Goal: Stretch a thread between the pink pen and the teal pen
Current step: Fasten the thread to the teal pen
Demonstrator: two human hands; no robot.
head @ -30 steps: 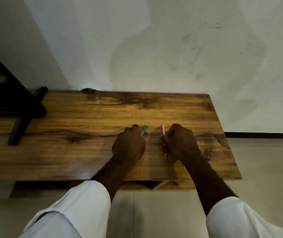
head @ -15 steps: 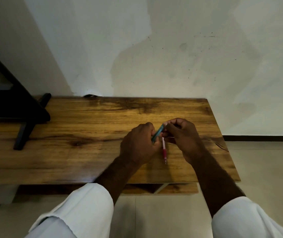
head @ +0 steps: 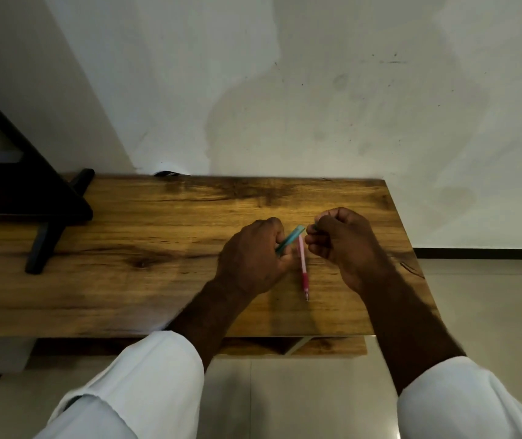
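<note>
Above table (head: 158, 280), L hand (head: 250, 261) grips teal pen (head: 291, 237).

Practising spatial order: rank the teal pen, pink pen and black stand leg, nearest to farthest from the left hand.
1. teal pen: gripped in the left hand.
2. pink pen: on the table, just right.
3. black stand leg: far left.

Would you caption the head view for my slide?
Left hand holds teal pen above pink pen on wooden table; right hand curled.
</note>
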